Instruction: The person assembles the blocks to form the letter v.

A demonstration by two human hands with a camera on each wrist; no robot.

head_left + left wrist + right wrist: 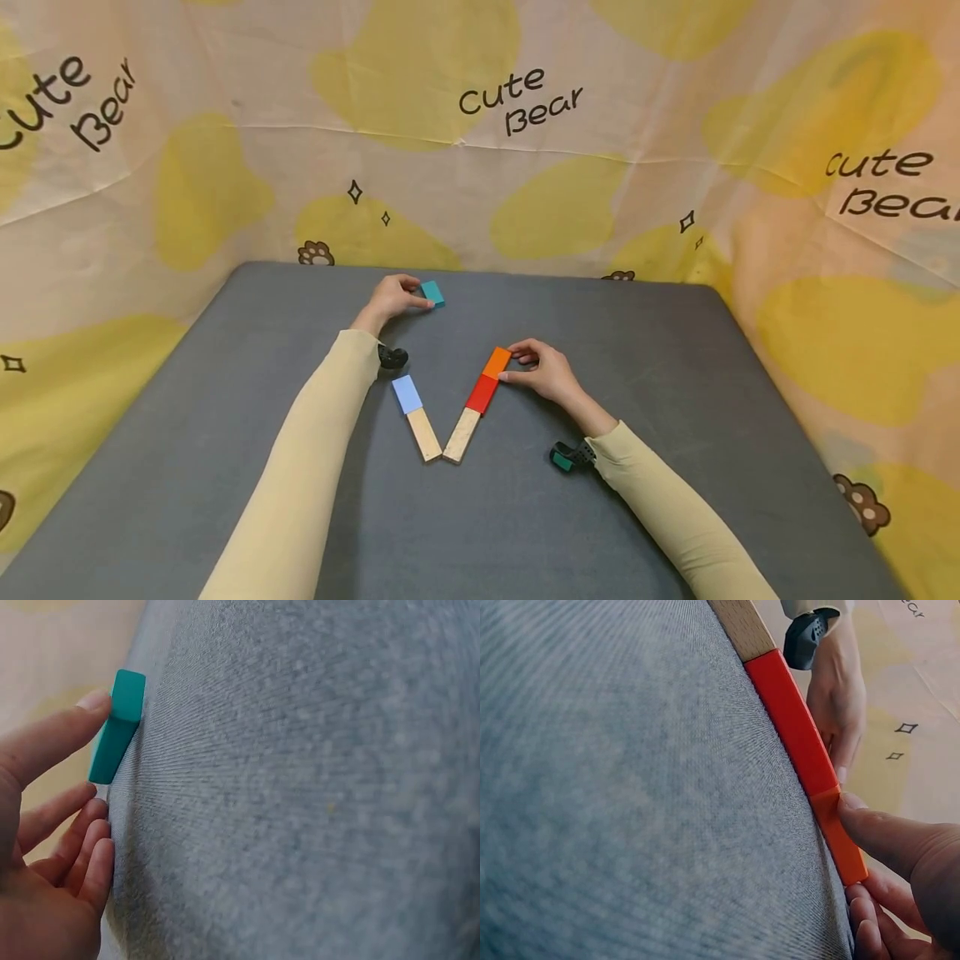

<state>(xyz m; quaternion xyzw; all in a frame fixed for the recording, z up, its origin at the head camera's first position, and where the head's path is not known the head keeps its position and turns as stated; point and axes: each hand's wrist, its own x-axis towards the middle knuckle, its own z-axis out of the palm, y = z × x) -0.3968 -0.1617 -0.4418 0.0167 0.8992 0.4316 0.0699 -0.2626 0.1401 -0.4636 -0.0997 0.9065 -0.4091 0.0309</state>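
Near the far edge of the table, my left hand [393, 297] pinches a teal block [432, 293] between thumb and index finger. The left wrist view shows that teal block [120, 727] with the thumb at one end and a fingertip at the other. My right hand [550, 373] pinches an orange block [497, 362] at the far end of a slanted row. Against the orange block lies a red block [482, 394], then a plain wooden block [461, 435]. A second slanted row has a light blue block [407, 394] and another wooden block [425, 435]; the rows meet at their near ends in a V.
A grey cloth-covered table [465, 533] lies under everything. Yellow-patterned fabric [420, 92] with printed words hangs behind it and at both sides. Each wrist wears a black strapped device, such as the right one [572, 457].
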